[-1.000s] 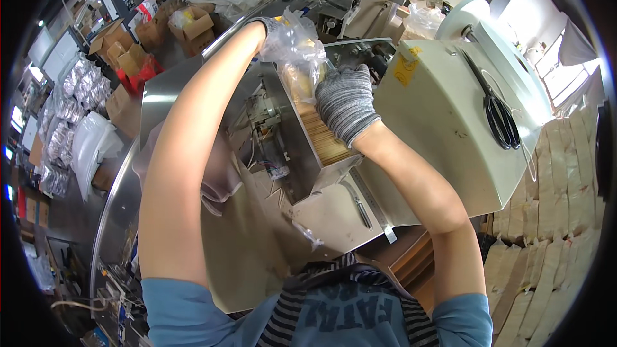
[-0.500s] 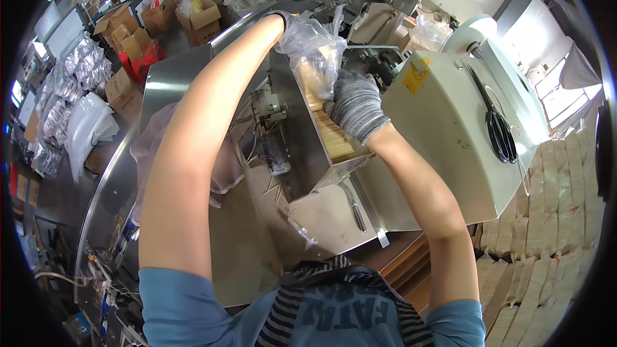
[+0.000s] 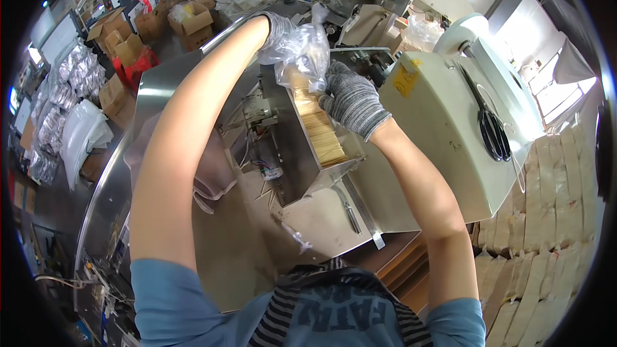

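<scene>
Leftward, silvery bundles (image 3: 54, 130): heaped between 9 and 10 o'clock, their outer side lost in the dark fisheye rim.
Wired mechanism (image 3: 262, 112): toward 10 o'clock, just beside the trough; its smaller parts are hard to make out.
Left hand (image 3: 279, 29): gloved, between 11 and 12 o'clock, at the upper left of the bag; its fingers vanish into the plastic, so how far it is closed, and how firmly it has hold, I cannot tell.
Clear bag (image 3: 302, 58): at 12 o'clock, crumpled over the trough's far end; compared with half a second ago its lower edge sits farther toward 12, and glare blurs whatever is inside.
Metal trough (image 3: 292, 154): slanting from 11 toward 5 o'clock, its far end hidden under the bag.
Thin pale sticks (image 3: 324, 138): packed crosswise in the trough; more of them now show below the bag, which I judge leaves them easier to reach.
Right hand (image 3: 353, 99): gloved, between 1 and 2 o'clock, half open, thumb apart from the fingers, nothing clearly held; whether the fingertips touch the bag is unclear.
Black scissors (image 3: 491, 128): just above 3 o'clock, lying on the pale housing (image 3: 430, 148).
</scene>
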A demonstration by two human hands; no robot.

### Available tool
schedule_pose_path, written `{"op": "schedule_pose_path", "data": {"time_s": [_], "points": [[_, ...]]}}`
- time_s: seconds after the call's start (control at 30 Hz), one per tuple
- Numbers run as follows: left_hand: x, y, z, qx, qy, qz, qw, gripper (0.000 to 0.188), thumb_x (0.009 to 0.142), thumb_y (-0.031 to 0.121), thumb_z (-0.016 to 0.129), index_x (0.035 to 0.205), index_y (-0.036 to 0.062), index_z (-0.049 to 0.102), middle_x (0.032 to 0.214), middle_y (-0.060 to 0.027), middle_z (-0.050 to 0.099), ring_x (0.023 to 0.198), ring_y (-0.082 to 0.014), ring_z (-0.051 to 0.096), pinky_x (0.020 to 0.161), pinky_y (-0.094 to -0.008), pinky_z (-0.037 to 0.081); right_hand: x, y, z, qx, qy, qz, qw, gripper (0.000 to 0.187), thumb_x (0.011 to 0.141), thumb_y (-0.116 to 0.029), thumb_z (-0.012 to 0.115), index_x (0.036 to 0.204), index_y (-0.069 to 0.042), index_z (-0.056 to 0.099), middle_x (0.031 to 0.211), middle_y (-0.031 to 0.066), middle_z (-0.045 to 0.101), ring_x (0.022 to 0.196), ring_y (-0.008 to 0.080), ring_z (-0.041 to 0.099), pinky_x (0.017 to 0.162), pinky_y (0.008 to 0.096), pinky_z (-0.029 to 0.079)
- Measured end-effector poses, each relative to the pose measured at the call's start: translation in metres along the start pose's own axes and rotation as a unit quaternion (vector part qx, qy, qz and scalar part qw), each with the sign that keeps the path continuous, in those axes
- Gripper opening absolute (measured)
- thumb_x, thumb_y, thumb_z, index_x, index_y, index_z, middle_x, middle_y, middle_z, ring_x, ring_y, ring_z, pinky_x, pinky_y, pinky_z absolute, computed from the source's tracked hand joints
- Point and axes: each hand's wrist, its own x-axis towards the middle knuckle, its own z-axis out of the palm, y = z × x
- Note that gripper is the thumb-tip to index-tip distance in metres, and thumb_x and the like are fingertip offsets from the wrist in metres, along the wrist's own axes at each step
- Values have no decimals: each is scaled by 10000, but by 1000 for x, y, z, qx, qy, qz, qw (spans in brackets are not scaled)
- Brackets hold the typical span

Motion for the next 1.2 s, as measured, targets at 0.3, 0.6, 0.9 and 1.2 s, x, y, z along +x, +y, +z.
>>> {"op": "schedule_pose_path", "data": {"time_s": [0.3,0.6,0.9,1.2], "points": [[24,57,56,166,167,-340,910,216,766,106,638,972,42,632,828,-77,646,683,-169,609,566,-285,516,10,9,-11,12,19,-35,999,183,694,-205,623,780,-43,628,734,173,609,733,347,591,686,416,471],[31,52,58,285,28,-344,894,160,749,111,646,891,41,670,737,-85,647,601,-195,591,543,-326,491,2,5,-11,-17,-25,-22,999,192,718,-240,629,849,-102,651,762,139,631,747,325,609,696,407,483],[46,2,14,534,-56,13,844,680,423,210,866,1037,61,616,1099,-111,571,1006,-215,548,915,-328,434,2,28,-8,2,46,-41,998,110,713,-179,633,783,-96,620,719,128,606,694,322,586,644,405,465],[6,-33,-10,95,149,-236,956,227,813,195,621,1018,98,640,878,-35,653,743,-135,600,633,-292,482,11,18,-8,63,93,-67,991,170,734,-112,629,897,-63,629,793,150,617,732,326,596,672,390,477]]}}
